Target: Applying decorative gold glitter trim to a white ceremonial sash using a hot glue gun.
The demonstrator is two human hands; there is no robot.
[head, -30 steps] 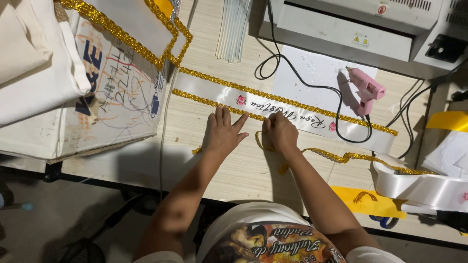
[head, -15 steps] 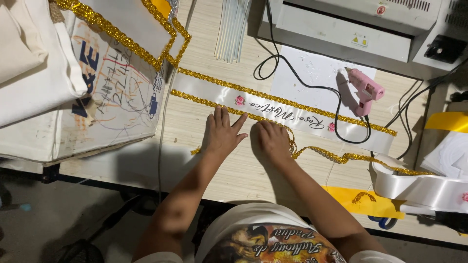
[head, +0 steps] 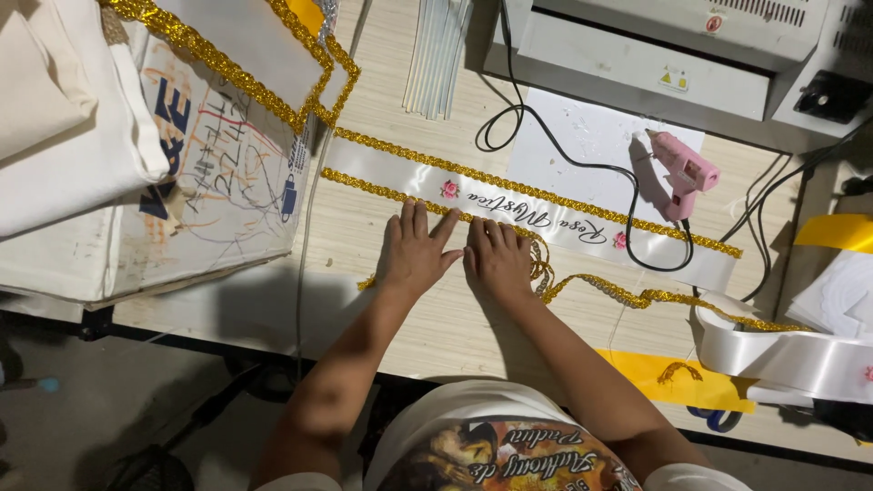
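Note:
A white satin sash with gold glitter trim on both edges, black script lettering and small pink roses lies across the wooden table. My left hand lies flat with fingers spread, its fingertips on the sash's near gold edge. My right hand lies flat beside it, fingertips pressing the same edge. Loose gold trim trails away to the right of my right hand.
A pink glue gun rests on white paper with its black cord looped nearby. Clear glue sticks lie at the back. A grey machine stands behind. A scribbled box sits left; a white ribbon roll right.
Both hands stay flat on the sash's near edge. My right hand has drawn left, closer to my left hand, with its fingers now spread flat.

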